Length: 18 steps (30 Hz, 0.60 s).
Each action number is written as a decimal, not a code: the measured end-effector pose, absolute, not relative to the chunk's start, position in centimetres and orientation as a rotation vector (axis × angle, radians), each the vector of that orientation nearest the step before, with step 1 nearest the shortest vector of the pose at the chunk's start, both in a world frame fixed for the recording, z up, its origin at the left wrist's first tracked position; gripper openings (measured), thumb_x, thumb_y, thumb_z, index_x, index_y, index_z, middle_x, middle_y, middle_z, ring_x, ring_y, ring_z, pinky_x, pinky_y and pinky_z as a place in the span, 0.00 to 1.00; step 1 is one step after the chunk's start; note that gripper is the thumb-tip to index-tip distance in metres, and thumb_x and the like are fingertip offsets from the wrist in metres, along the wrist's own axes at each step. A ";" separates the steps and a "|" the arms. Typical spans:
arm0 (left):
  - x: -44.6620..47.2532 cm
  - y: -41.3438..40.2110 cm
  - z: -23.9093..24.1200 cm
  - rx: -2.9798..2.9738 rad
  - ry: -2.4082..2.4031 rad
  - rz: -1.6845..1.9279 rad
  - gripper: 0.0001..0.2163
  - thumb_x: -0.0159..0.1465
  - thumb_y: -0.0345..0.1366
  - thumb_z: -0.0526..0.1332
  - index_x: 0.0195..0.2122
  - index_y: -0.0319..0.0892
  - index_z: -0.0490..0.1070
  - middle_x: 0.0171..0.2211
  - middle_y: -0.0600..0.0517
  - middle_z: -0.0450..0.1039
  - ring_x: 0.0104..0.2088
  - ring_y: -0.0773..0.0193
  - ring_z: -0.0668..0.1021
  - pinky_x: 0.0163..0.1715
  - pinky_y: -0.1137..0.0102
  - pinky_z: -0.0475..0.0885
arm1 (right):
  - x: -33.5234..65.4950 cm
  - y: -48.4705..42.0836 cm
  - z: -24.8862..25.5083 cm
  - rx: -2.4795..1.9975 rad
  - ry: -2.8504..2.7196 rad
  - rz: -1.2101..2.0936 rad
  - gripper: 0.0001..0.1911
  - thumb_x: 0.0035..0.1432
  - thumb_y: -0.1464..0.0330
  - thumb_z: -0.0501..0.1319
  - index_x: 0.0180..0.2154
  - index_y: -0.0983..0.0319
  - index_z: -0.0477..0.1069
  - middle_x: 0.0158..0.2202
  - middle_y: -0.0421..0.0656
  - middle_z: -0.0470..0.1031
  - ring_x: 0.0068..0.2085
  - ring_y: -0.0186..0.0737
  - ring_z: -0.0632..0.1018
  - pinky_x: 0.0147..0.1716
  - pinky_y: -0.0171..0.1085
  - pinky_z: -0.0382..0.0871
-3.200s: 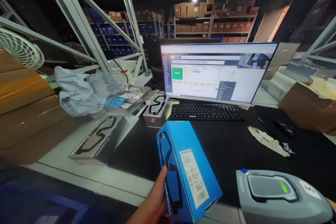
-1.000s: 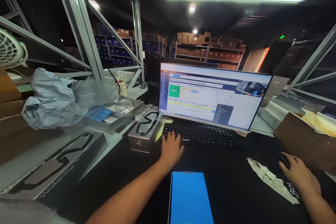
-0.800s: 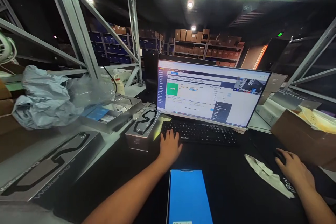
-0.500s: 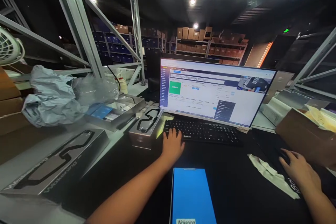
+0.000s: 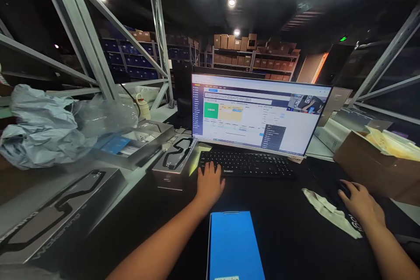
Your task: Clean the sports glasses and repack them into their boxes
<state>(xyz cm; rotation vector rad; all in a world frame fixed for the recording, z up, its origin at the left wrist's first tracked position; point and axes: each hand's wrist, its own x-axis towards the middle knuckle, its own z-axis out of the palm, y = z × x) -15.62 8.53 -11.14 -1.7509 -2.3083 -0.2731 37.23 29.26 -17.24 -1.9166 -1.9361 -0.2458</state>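
Note:
My left hand (image 5: 210,183) lies on the left end of a black keyboard (image 5: 259,164), fingers stretched out and apart over the keys. Away to the right, my right hand (image 5: 362,203) is curved over a dark computer mouse (image 5: 343,188), most of it hidden under the palm. Behind the keyboard stands a monitor (image 5: 236,129) showing a web page, a dark pop-up menu and a small camera picture. A flat blue box (image 5: 234,240) lies between my forearms, its near end cut off by the frame. A crumpled pale cloth (image 5: 330,212) is just left of the mouse hand.
Grey printed boxes (image 5: 173,157) stand left of the keyboard, near an open grey box (image 5: 144,140). Crumpled plastic bags (image 5: 42,127) pile at far left. On the right sits an open cardboard box (image 5: 374,166). Metal rack posts (image 5: 78,30) rise at left.
The view has shifted, so the bench and monitor appear further left. A pale yellow highlighted patch now shows on the web page. Both hands stay at the keyboard and mouse.

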 end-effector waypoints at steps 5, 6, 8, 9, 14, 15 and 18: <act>-15.6 8.6 -11.2 -1.751 -2.305 -0.275 0.26 0.69 0.41 0.56 0.66 0.37 0.63 0.67 0.34 0.60 0.67 0.41 0.62 0.64 0.43 0.58 | 37.4 29.2 -17.1 -1.924 -1.952 -0.226 0.25 0.64 0.56 0.49 0.58 0.54 0.69 0.58 0.53 0.67 0.57 0.58 0.74 0.50 0.49 0.70; -15.6 8.6 -11.2 -1.751 -2.303 -0.275 0.26 0.69 0.41 0.56 0.66 0.37 0.63 0.67 0.34 0.60 0.67 0.41 0.62 0.64 0.43 0.58 | 37.5 29.3 -17.2 -1.920 -1.953 -0.229 0.25 0.64 0.56 0.49 0.58 0.54 0.69 0.58 0.53 0.67 0.57 0.58 0.74 0.51 0.49 0.70; -15.7 8.6 -11.2 -1.752 -2.300 -0.272 0.26 0.68 0.41 0.56 0.66 0.37 0.63 0.67 0.34 0.60 0.68 0.41 0.62 0.64 0.43 0.58 | 37.7 29.4 -17.4 -1.911 -1.953 -0.237 0.25 0.64 0.56 0.49 0.58 0.53 0.68 0.58 0.53 0.67 0.57 0.57 0.74 0.51 0.48 0.70; -15.7 8.6 -11.3 -1.752 -2.299 -0.271 0.26 0.68 0.41 0.56 0.66 0.37 0.62 0.67 0.35 0.60 0.68 0.41 0.62 0.64 0.43 0.58 | 37.8 29.4 -17.5 -1.906 -1.956 -0.239 0.25 0.63 0.56 0.50 0.58 0.53 0.68 0.58 0.52 0.67 0.57 0.56 0.74 0.51 0.47 0.70; -15.7 8.6 -11.3 -1.743 -2.296 -0.264 0.26 0.69 0.41 0.56 0.66 0.38 0.62 0.67 0.35 0.60 0.68 0.42 0.62 0.64 0.44 0.58 | 37.8 29.6 -18.0 -1.909 -1.940 -0.284 0.26 0.64 0.54 0.48 0.58 0.53 0.69 0.58 0.52 0.67 0.54 0.57 0.76 0.48 0.49 0.71; -15.7 8.6 -11.3 -1.743 -2.295 -0.261 0.26 0.69 0.41 0.56 0.66 0.38 0.63 0.67 0.35 0.60 0.67 0.42 0.62 0.64 0.43 0.58 | 37.8 29.7 -18.0 -1.908 -1.932 -0.297 0.27 0.63 0.53 0.48 0.58 0.53 0.70 0.57 0.52 0.68 0.53 0.58 0.76 0.47 0.50 0.72; -15.7 8.6 -11.2 -1.745 -2.293 -0.248 0.26 0.69 0.41 0.56 0.66 0.38 0.63 0.67 0.35 0.61 0.67 0.41 0.62 0.64 0.43 0.58 | 37.8 29.9 -18.3 -1.881 -1.904 -0.335 0.28 0.62 0.52 0.49 0.57 0.54 0.71 0.56 0.52 0.70 0.50 0.57 0.77 0.45 0.50 0.73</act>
